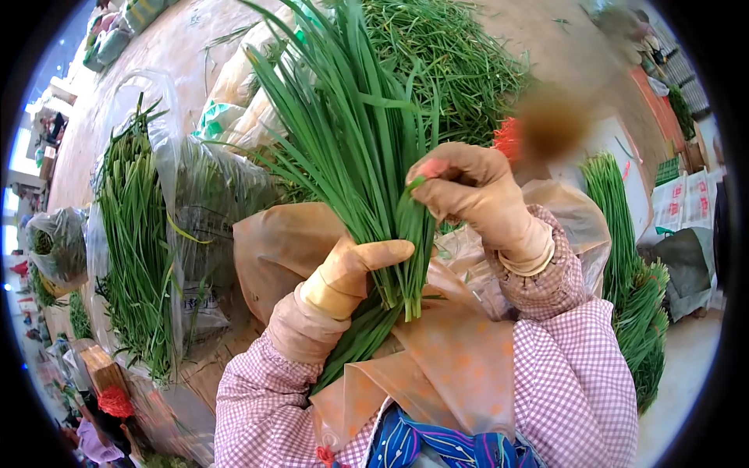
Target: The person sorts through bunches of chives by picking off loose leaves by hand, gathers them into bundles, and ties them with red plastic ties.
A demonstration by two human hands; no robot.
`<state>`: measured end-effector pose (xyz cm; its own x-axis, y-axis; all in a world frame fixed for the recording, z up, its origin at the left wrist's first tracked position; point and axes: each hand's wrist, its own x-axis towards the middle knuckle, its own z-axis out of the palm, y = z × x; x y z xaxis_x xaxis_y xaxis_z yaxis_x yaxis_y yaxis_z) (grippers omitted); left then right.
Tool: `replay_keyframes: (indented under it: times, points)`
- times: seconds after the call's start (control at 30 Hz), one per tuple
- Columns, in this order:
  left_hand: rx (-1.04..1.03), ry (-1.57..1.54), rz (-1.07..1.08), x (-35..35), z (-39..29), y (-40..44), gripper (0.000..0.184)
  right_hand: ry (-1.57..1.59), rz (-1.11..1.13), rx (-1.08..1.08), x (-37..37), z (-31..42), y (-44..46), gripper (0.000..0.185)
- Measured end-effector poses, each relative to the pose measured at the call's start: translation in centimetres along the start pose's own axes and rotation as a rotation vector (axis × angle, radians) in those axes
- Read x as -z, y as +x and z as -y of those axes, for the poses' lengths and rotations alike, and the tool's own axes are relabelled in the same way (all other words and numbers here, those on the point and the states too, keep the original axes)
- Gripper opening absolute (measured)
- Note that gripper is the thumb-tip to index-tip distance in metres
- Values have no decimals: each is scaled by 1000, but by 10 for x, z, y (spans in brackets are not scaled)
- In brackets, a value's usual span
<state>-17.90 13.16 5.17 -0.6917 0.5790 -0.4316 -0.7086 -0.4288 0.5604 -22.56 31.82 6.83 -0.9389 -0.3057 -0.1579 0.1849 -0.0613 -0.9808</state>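
A bunch of long, flat green leaves (335, 132) stands upright in front of me, cut ends down. My left hand (351, 269), in a tan glove, is closed around its lower part, the thumb across the front. My right hand (468, 195), gloved too, pinches a green leaf between thumb and fingertips at the bunch's right side. More green leaves (355, 343) lie on my lap below the left hand, on an orange-brown plastic apron (460, 351).
A large heap of loose greens (460, 62) lies ahead. At the left, greens (133, 242) fill a clear plastic bag (168, 140). Stacked bundles (612, 218) stand at the right. Red ties (507, 139) show beyond my right hand, others (115, 402) at lower left.
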Motion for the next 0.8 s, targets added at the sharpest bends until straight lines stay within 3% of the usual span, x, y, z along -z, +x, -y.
replay_keyframes:
  times: [0.07, 0.17, 0.27, 0.3, 0.33, 0.37, 0.4, 0.47, 0.53, 0.6, 0.7, 0.77, 0.8]
  points:
    - [-27, -52, -12, 0, -2, -1, 46, 79, -21, -44, 2, -1, -3, 13]
    - [-53, -46, -31, 8, 1, 4, 53, 131, 84, 372, 9, -24, -5, 14]
    - [-108, -65, -14, 25, 12, 14, 57, 178, 188, 522, 5, -24, -10, 13]
    - [-91, -165, 49, 25, 12, 17, 59, 320, 207, 373, 0, -18, -17, 13]
    - [-72, -268, 112, 28, 12, 21, 61, 321, 209, 370, -4, -21, -19, 13]
    - [-96, -340, 304, 43, 20, 31, 57, 448, 279, 348, -8, -27, -19, 13]
    - [-95, -344, 302, 36, 19, 28, 57, 575, 348, 325, -11, -31, -20, 14]
    - [-36, -408, 59, 17, 13, 21, 52, 604, 422, 349, -13, -37, -21, 15]
    - [-73, -377, 102, 20, 12, 18, 44, 488, 457, 392, -11, -41, -22, 15]
    - [-94, -205, 136, 17, 8, 12, 40, 476, 441, 322, -10, -39, -26, 14]
    - [-303, 379, 198, 22, 8, 11, 32, 485, 440, 303, -15, -39, -29, 14]
    - [-45, -103, -46, 9, 4, 15, 25, 560, 478, 201, -16, -36, -34, 14]
    - [-104, -221, -137, 2, 4, 18, 24, 635, 517, 100, -16, -36, -37, 15]
